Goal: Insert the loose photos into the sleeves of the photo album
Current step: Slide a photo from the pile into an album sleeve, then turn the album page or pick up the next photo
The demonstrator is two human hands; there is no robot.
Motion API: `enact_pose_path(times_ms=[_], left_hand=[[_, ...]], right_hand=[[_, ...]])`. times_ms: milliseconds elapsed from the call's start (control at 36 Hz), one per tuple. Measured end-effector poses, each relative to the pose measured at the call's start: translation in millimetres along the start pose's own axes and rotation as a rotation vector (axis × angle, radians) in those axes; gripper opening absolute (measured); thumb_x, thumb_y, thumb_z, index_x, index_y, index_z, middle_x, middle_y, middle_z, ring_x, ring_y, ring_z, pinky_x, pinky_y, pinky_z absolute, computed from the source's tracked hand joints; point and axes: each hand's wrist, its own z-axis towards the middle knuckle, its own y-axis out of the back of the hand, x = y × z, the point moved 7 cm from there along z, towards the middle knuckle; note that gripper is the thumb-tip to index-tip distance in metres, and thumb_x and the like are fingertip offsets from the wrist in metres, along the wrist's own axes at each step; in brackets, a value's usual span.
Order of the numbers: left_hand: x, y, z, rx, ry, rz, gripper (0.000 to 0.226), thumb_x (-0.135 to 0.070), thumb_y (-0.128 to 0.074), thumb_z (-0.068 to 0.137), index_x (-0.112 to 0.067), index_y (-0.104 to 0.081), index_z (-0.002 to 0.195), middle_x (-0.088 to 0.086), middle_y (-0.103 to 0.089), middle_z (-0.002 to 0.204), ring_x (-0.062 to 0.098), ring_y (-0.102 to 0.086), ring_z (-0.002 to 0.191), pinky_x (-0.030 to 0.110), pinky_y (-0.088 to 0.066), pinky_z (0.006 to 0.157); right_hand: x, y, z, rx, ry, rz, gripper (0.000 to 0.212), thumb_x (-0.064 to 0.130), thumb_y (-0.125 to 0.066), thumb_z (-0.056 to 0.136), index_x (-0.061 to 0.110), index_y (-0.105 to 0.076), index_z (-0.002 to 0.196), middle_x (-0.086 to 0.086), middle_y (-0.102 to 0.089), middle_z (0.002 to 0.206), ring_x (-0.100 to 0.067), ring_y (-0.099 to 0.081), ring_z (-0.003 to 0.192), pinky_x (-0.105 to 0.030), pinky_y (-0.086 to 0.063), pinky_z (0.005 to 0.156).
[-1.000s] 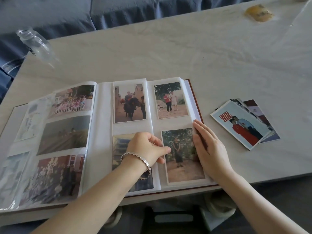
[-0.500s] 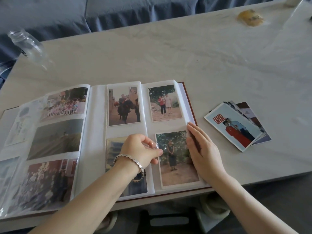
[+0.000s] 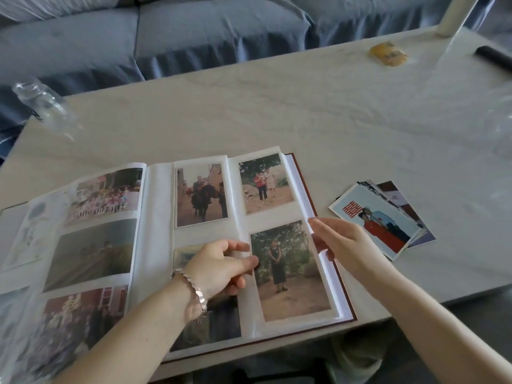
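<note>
The photo album (image 3: 158,245) lies open on the table near its front edge, with photos in the sleeves of both pages. My left hand (image 3: 219,270), a bracelet at its wrist, rests on the right page, and its thumb and fingers pinch the clear sleeve edge at the left side of the lower-right photo (image 3: 291,273). That photo, a person standing under trees, sits inside its sleeve. My right hand (image 3: 340,239) hovers with straight fingers over the album's right edge and holds nothing. The stack of loose photos (image 3: 379,220) lies on the table just right of the album.
The pale table (image 3: 277,106) carries a clear plastic bottle (image 3: 41,103) at the far left, a yellow packet (image 3: 388,54) at the back and a dark object (image 3: 493,58) at the far right. A blue sofa (image 3: 194,31) runs behind the table.
My right hand has lifted off the lower-right photo and drawn back to the album's right edge. My left hand stays at the sleeve edge.
</note>
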Motion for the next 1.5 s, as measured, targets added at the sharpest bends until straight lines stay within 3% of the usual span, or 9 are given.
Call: enact_pose_path(times_ms=[167,306,417,611,750,889,1167,1333,1500], left_hand=[[-32.3,24.0,-12.8,-0.375,-0.406,0.556,0.019,-0.037,-0.068,0.081,-0.03,-0.052,0.088,-0.014,-0.063,0.083,0.006,-0.061,0.064,0.019,-0.049,0.057],[-48.6,18.8,-10.7,-0.164,-0.333,0.175,0.061,-0.076,-0.046,0.067,-0.027,-0.059,0.101,-0.011,-0.066,0.095,0.005,-0.064,0.086,0.017,-0.049,0.071],[-54.1,34.0,-4.2,-0.246,-0.296,0.101,0.017,-0.032,-0.069,0.082,-0.027,-0.057,0.093,-0.011,-0.062,0.094,0.004,-0.057,0.082,0.018,-0.039,0.068],[-41.4,76.4,7.7,-0.458,-0.347,0.224,0.025,0.004,-0.068,0.075,-0.017,-0.058,0.082,0.008,-0.066,0.082,0.027,-0.062,0.078,0.031,-0.048,0.067],[-20.7,85.9,10.0,-0.56,-0.307,0.455,0.079,-0.003,-0.071,0.076,-0.015,-0.031,0.143,0.01,-0.05,0.123,0.028,-0.051,0.111,0.036,-0.041,0.095],[-27.0,68.7,5.7,-0.657,-0.503,0.773,0.054,0.004,-0.077,0.067,-0.007,-0.062,0.117,0.02,-0.033,0.141,0.039,-0.034,0.128,0.04,-0.027,0.107],[-50.1,21.7,0.3,-0.383,-0.761,0.668,0.019,-0.002,-0.064,0.082,-0.015,-0.067,0.096,-0.013,-0.054,0.101,0.01,-0.053,0.1,0.009,-0.033,0.081],[-49.6,-0.8,2.6,-0.116,-0.469,0.13,0.006,-0.026,-0.067,0.085,-0.025,-0.064,0.08,0.0,-0.072,0.086,0.011,-0.068,0.08,0.026,-0.055,0.078],[-45.8,-33.3,-5.3,0.166,-0.108,-0.44,0.033,-0.03,-0.063,0.082,-0.001,-0.062,0.097,0.019,-0.071,0.094,0.026,-0.07,0.077,0.037,-0.059,0.067]], right_hand=[[24.3,-24.7,-5.2,0.241,0.048,0.148,0.031,0.037,-0.046,0.083,0.029,-0.061,0.109,0.012,-0.073,0.091,-0.005,-0.067,0.088,-0.017,-0.052,0.074],[45.6,-64.0,-22.4,0.475,0.156,-0.013,0.032,0.056,-0.039,0.083,0.048,-0.052,0.111,0.026,-0.059,0.118,0.006,-0.053,0.113,-0.021,-0.043,0.099],[51.8,-64.9,-25.7,0.395,0.29,-0.332,0.021,0.036,-0.048,0.093,0.052,-0.057,0.105,0.035,-0.041,0.128,0.015,-0.04,0.117,-0.014,-0.033,0.105],[6.1,22.3,18.3,-0.147,0.022,-1.007,0.056,0.034,-0.042,0.096,0.021,-0.021,0.147,-0.014,-0.001,0.156,-0.028,0.008,0.144,-0.041,-0.008,0.116],[-20.1,47.4,24.7,-0.191,-0.158,-1.176,0.049,0.038,-0.039,0.096,0.014,-0.028,0.138,-0.02,-0.031,0.143,-0.032,-0.022,0.138,-0.039,-0.023,0.111],[-6.3,48.5,22.1,-0.234,0.001,-1.318,0.032,0.031,-0.028,0.101,0.014,-0.048,0.12,-0.004,-0.054,0.12,-0.02,-0.051,0.113,-0.027,-0.037,0.088],[1.0,60.7,22.5,-0.221,-0.059,-1.328,0.018,0.022,-0.043,0.097,0.021,-0.055,0.083,0.001,-0.063,0.089,-0.024,-0.056,0.082,-0.027,-0.028,0.053],[59.0,50.4,-8.1,-0.692,0.562,-0.998,0.029,0.013,-0.048,0.077,0.01,-0.052,0.049,0.001,-0.046,0.04,-0.018,-0.04,0.037,-0.009,-0.015,0.046],[93.6,-19.1,-38.5,-0.395,1.042,-0.878,0.017,0.013,-0.059,0.081,0.008,-0.074,0.081,-0.001,-0.074,0.084,-0.013,-0.07,0.077,-0.027,-0.055,0.078]])
